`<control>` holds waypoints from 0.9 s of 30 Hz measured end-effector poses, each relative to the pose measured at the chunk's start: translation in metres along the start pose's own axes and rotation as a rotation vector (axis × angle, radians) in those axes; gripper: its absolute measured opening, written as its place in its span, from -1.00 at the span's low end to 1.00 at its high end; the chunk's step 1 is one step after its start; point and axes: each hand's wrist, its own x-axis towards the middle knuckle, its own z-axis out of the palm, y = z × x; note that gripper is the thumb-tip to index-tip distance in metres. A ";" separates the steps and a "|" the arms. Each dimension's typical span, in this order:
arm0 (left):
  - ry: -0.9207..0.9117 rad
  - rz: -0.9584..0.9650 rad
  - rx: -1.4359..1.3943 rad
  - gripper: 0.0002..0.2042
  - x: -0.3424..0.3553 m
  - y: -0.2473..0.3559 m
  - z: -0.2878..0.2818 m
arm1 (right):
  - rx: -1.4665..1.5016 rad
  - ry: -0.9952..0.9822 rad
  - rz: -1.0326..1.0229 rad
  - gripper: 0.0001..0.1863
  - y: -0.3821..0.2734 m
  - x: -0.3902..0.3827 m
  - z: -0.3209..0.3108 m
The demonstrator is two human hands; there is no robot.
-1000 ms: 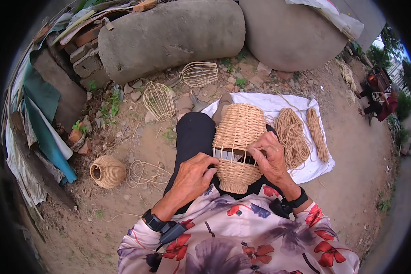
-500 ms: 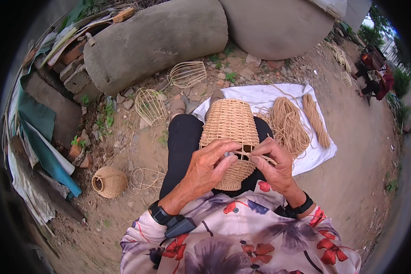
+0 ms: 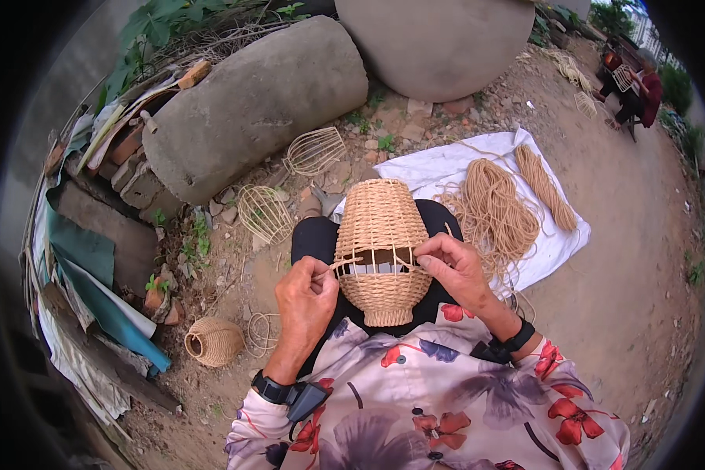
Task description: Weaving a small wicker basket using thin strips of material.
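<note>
A woven basket [image 3: 380, 213] rests on my lap between my knees. Across its lower middle runs an unwoven band where bare upright ribs and the dark inside show. At the basket's left side, my left hand [image 3: 307, 301] is closed, pinching a tan cord [image 3: 346, 262] that reaches to the ribs. My right hand [image 3: 456, 272] pinches at the right end of the gap, thumb and forefinger together on a strand of cord beside the ribs. A short cord end sticks up above its fingers.
Tan cord bundles [image 3: 497, 207] lie on a white sheet [image 3: 556, 254] at the right. Two rib frames [image 3: 265, 213] and a small woven basket [image 3: 218, 342] sit on the ground to the left. Behind is a concrete cylinder [image 3: 254, 102]. A seated person [image 3: 642, 94] is far right.
My hands have moved apart, the left one drawing cord out to the left. The basket's gap is now uncovered. The view has shifted slightly.
</note>
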 end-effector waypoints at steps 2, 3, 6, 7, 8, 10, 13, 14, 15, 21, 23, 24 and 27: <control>0.011 0.018 0.040 -0.95 -0.001 0.000 0.004 | -0.213 -0.029 -0.093 -0.91 -0.007 0.004 0.004; 0.002 0.009 -0.009 -0.96 -0.002 -0.002 0.008 | -0.209 -0.028 -0.090 -0.91 -0.009 0.006 0.008; -0.050 0.045 -0.071 -0.96 -0.001 0.004 0.019 | -0.342 -0.028 -0.237 -0.89 -0.008 0.012 0.018; -0.092 0.090 -0.088 -0.95 0.001 0.009 0.023 | -0.339 -0.026 -0.237 -0.89 -0.007 0.016 0.020; -0.126 0.067 -0.087 -0.94 0.005 0.013 0.024 | -0.420 -0.023 -0.295 -0.90 -0.007 0.019 0.021; -0.164 0.063 -0.052 -0.92 0.010 0.012 0.028 | -0.500 -0.018 -0.354 -0.90 -0.007 0.025 0.025; -0.197 0.053 -0.064 -0.84 0.015 0.008 0.037 | -0.640 -0.029 -0.455 -0.91 -0.010 0.030 0.031; -0.191 0.049 -0.108 -0.79 0.016 0.008 0.039 | -0.714 -0.026 -0.463 -0.91 -0.012 0.031 0.032; -0.193 0.049 -0.108 -0.79 0.018 0.008 0.039 | -0.788 -0.023 -0.470 -0.90 -0.014 0.032 0.034; -0.271 -0.141 -0.358 -0.69 0.019 0.010 0.037 | -0.913 -0.062 -0.351 -0.89 -0.012 0.035 0.044; -0.023 -0.006 -0.140 -0.68 0.009 0.019 0.028 | -0.787 -0.090 -0.272 -0.90 -0.009 0.037 0.038; 0.018 -0.046 -0.151 -0.73 0.002 0.011 0.028 | -0.659 -0.120 -0.195 -0.91 -0.008 0.038 0.034; -0.191 0.130 -0.009 -0.81 -0.012 -0.006 0.026 | -0.336 -0.114 -0.030 -0.91 -0.015 0.044 0.023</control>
